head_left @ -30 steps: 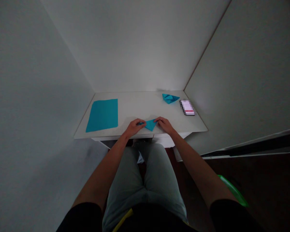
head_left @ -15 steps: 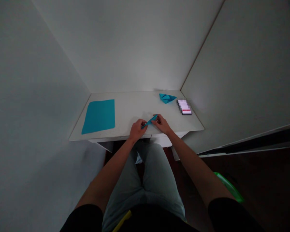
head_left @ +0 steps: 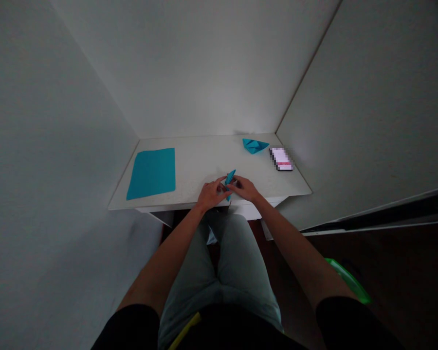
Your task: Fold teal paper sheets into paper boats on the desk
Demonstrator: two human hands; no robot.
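Observation:
Between my two hands, just above the table's front edge, is a small folded piece of blue paper point(head_left: 230, 177), standing nearly upright with one pointed end away from me. My left hand point(head_left: 210, 194) pinches it from the left, fingers curled against its side. From the right, my right hand point(head_left: 244, 187) grips it with thumb and fingers. Parts of the folds are hidden behind the fingers. A finished-looking blue paper boat point(head_left: 255, 146) rests farther back on the right of the table.
A flat blue sheet of paper point(head_left: 152, 173) lies on the left of the white table point(head_left: 200, 155). Near the right edge is a phone point(head_left: 281, 159) with a lit, blurred screen. Walls enclose the table at the back and sides. A green object point(head_left: 348, 280) is low on the right.
The folded paper has turned from a slanting position to nearly upright, pointing away from me. My hands have come closer together around it. The view has shifted slightly.

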